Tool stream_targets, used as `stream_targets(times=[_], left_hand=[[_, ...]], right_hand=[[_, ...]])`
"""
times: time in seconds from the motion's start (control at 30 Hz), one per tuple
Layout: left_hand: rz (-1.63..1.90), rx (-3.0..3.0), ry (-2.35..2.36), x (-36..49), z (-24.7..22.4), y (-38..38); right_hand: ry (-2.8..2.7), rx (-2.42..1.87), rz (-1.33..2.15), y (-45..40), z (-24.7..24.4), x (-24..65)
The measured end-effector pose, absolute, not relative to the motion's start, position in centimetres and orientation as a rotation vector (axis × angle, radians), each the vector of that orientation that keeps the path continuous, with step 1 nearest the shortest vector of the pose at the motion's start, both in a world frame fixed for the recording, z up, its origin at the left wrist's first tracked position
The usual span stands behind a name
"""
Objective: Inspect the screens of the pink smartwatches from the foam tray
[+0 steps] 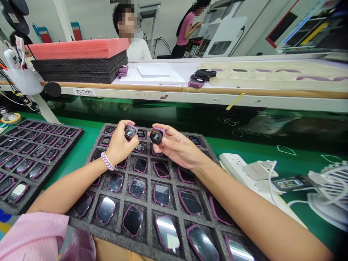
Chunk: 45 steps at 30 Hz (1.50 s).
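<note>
Above the far rows of a grey foam tray [148, 224], each of my hands grips a purple-cased smartwatch without a strap. My left hand [121, 143] is closed on one watch [131, 132], its lit screen facing me. In my right hand [176, 145], thumb and fingers pinch the other watch [157, 136], also with a lit screen. The two watches are apart, side by side. Below them, purple-framed watches sit in the tray's square compartments; nearer ones such as this watch [132, 220] have dark screens, while some far ones show white text. My forearms hide part of the tray.
A second foam tray of watches [54, 170] lies at left. On the right are a white power strip [236, 166] and a white fan [334, 185]. A shelf [174, 94] crosses behind, bearing stacked foam [81, 65] and several watches [201, 78]. Two people are beyond it.
</note>
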<state>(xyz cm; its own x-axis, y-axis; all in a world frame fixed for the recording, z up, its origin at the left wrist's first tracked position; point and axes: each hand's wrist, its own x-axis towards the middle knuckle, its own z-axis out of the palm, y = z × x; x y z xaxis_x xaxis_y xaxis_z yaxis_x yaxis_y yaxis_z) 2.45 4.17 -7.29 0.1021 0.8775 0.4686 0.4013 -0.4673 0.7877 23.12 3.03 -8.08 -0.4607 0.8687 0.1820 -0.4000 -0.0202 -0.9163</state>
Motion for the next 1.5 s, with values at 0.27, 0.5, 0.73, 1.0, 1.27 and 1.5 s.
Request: stream_targets(times=[0.27, 0.5, 0.73, 1.0, 1.27, 1.5], left_hand=[[1.336, 1.913, 1.272, 2.35, -7.26, 4.23], [1.358, 1.904, 1.224, 2.44, -7.27, 4.26], [1.315, 1.917, 1.250, 2.40, -7.28, 4.16], [1.341, 1.903, 1.224, 2.42, -7.31, 4.31], [1.375, 1.902, 1.176, 2.46, -7.60, 4.41], [1.294, 1.910, 1.158, 2.39, -7.62, 4.51]], right_hand=[[-1.287, -0.559, 1.662, 2.98, -8.10, 23.22], [-1.296, -0.529, 1.675, 2.93, -8.10, 23.23], [-1.319, -0.545, 1.672, 2.90, -7.94, 23.13], [-1.318, -0.561, 1.661, 2.89, -8.07, 23.19], [-1.304, -0.542, 1.682, 2.87, -8.03, 23.22], [-1.340, -0.547, 1.694, 2.85, -8.17, 23.27]])
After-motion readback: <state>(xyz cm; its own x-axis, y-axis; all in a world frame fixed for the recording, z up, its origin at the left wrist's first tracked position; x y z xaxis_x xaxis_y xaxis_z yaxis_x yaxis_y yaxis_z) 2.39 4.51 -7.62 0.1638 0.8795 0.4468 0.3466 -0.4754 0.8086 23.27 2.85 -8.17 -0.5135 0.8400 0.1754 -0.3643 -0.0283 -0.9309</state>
